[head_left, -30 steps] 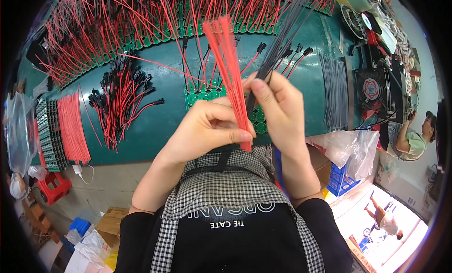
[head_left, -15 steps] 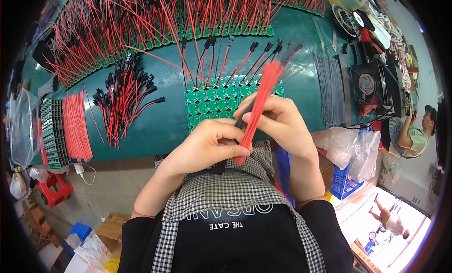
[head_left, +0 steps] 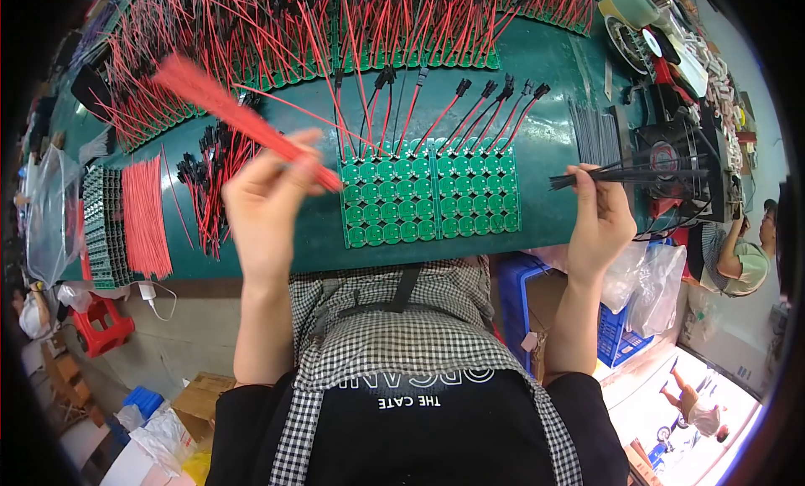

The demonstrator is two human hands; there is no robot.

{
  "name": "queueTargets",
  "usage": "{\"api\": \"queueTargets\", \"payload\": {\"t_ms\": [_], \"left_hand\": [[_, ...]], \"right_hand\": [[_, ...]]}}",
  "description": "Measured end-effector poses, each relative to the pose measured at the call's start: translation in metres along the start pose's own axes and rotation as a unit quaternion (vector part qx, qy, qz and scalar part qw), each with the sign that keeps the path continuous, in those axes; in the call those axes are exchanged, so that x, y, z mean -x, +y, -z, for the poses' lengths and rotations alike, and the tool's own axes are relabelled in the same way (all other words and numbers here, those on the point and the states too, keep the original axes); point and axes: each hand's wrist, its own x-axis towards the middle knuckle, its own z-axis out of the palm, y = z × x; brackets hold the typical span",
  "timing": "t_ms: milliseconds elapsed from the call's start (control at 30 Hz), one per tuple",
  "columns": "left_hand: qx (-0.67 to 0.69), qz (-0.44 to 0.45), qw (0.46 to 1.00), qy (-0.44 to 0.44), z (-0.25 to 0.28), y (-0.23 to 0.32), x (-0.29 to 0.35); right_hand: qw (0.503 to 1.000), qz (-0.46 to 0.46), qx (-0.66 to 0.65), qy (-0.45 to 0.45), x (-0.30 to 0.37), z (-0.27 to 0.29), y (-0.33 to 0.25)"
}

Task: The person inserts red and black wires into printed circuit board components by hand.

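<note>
My left hand [head_left: 272, 205] grips a bundle of red wires [head_left: 235, 117], which fans out up and to the left and is smeared by motion. On the right, my right hand [head_left: 599, 222] pinches a thinner bundle of black wires [head_left: 641, 174] lying roughly level. Between my hands, two green circuit board panels [head_left: 390, 202] lie side by side on the table. Red and black wires with black connectors [head_left: 503, 88] stick out from their far edge. Partly behind my left hand is a heap of red-black connector leads [head_left: 205, 180].
The green table [head_left: 537, 58] also bears many wired boards [head_left: 293, 37] along the back. A red wire stack [head_left: 145, 218] and stacked boards [head_left: 102, 226] lie left. Dark wires [head_left: 597, 134] and a black fan [head_left: 671, 150] are right. A person [head_left: 742, 255] stands beyond.
My hands have parted. The left carried the red wires up and left, while the right took the black wires to the right. The panels between them now show fully.
</note>
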Motion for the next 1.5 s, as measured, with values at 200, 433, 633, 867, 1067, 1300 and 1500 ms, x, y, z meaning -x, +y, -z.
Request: {"api": "queueTargets", "payload": {"t_ms": [200,433,633,867,1067,1300,1500], "left_hand": [[0.059,-0.042,0.993,0.091,0.014,-0.008,-0.035],[0.019,-0.075,0.997,0.003,-0.029,0.015,-0.036],[-0.028,-0.094,0.995,-0.038,-0.054,0.020,-0.052],[-0.024,-0.112,0.993,0.019,-0.056,0.016,-0.051],[-0.109,-0.157,0.977,0.094,-0.027,0.013,-0.025],[-0.190,-0.126,0.961,0.155,0.018,-0.036,0.006],[-0.131,-0.062,0.980,0.134,0.005,-0.021,0.005]], "right_hand": [[0.999,-0.003,0.029,0.012,0.012,-0.005,0.045],[0.999,-0.010,0.037,0.005,0.010,-0.008,0.046],[0.999,-0.021,0.042,-0.001,0.008,-0.008,0.039],[0.999,-0.046,0.000,0.020,0.006,-0.009,0.038],[0.999,-0.026,0.043,0.016,0.007,-0.007,0.043],[0.995,-0.089,-0.041,0.012,0.007,-0.008,0.042],[0.973,-0.144,-0.168,-0.067,0.013,-0.018,-0.003]]}}
